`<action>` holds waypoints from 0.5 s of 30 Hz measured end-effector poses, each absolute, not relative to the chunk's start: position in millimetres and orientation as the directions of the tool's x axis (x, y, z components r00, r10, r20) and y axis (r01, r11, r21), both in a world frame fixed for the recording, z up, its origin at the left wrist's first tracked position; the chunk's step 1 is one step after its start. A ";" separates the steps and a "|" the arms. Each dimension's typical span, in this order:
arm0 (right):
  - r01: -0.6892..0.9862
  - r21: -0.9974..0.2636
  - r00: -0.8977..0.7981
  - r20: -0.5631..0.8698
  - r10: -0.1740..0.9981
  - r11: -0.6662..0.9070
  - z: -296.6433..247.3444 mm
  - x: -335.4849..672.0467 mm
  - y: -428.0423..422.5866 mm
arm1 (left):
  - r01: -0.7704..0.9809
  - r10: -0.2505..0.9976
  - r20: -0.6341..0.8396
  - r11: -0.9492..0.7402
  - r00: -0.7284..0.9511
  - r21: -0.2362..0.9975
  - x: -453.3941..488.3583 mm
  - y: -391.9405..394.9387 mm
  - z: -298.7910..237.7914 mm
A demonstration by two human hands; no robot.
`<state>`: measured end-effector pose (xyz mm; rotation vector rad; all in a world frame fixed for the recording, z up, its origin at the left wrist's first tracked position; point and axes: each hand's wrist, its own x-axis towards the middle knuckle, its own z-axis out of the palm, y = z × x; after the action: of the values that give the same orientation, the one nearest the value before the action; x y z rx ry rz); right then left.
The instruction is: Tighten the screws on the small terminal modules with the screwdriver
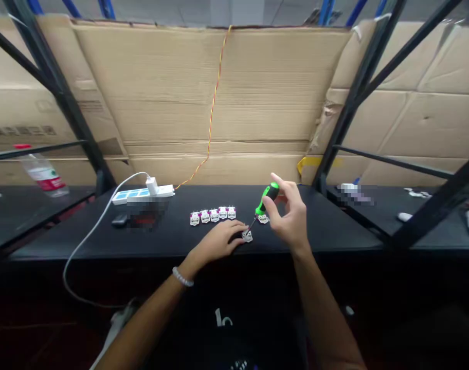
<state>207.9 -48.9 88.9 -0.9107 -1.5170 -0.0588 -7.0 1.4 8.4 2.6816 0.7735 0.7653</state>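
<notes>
My right hand (290, 216) is closed round a green and black screwdriver (266, 201), whose tip points down onto a small white part (247, 236) on the black table (335, 231). My left hand (221, 239) lies on the table with its fingertips pressed on that same part. A row of several similar small white parts (213, 215) stands just behind my left hand. One more white part (263, 219) lies behind the screwdriver shaft.
A white power strip (142, 195) with a plugged charger and a white cable sits at the back left. A plastic bottle (41, 172) lies on the left table. Cardboard sheets (219, 97) line the back; black frame bars (354, 97) cross both sides.
</notes>
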 end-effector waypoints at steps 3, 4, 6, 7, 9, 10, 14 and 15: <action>0.572 -0.467 0.185 0.874 0.449 0.674 89.5 215.9 -44.4 | 0.433 0.574 0.411 -0.813 0.708 0.391 -7.7 2.2 6.8; 0.580 -0.464 0.212 0.880 0.426 0.670 88.7 219.1 -41.2 | 0.438 0.586 0.414 -0.804 0.697 0.402 -7.8 2.4 6.4; 0.603 -0.457 0.265 0.888 0.377 0.653 85.3 225.7 -32.3 | 0.448 0.608 0.415 -0.788 0.677 0.423 -6.7 3.0 6.4; 0.609 -0.465 0.293 0.885 0.363 0.643 82.8 229.0 -27.0 | 0.457 0.620 0.413 -0.778 0.667 0.430 -5.4 3.3 7.0; 0.610 -0.480 0.321 0.877 0.357 0.631 77.2 235.1 -16.5 | 0.483 0.639 0.408 -0.765 0.652 0.426 -0.8 4.6 9.6; 0.609 -0.493 0.334 0.870 0.362 0.622 74.4 237.7 -11.7 | 0.494 0.641 0.406 -0.764 0.651 0.414 2.4 5.6 11.5; 0.622 -0.511 0.385 0.859 0.337 0.593 66.1 245.8 2.0 | 0.497 0.603 0.406 -0.797 0.687 0.344 17.0 13.7 20.5; 0.623 -0.515 0.393 0.857 0.333 0.589 64.7 247.1 4.2 | 0.482 0.581 0.396 -0.813 0.711 0.327 20.0 16.4 22.4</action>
<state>247.1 4.2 64.7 -0.9807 -1.2015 -0.2277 20.0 16.4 22.4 2.7178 0.8542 0.7295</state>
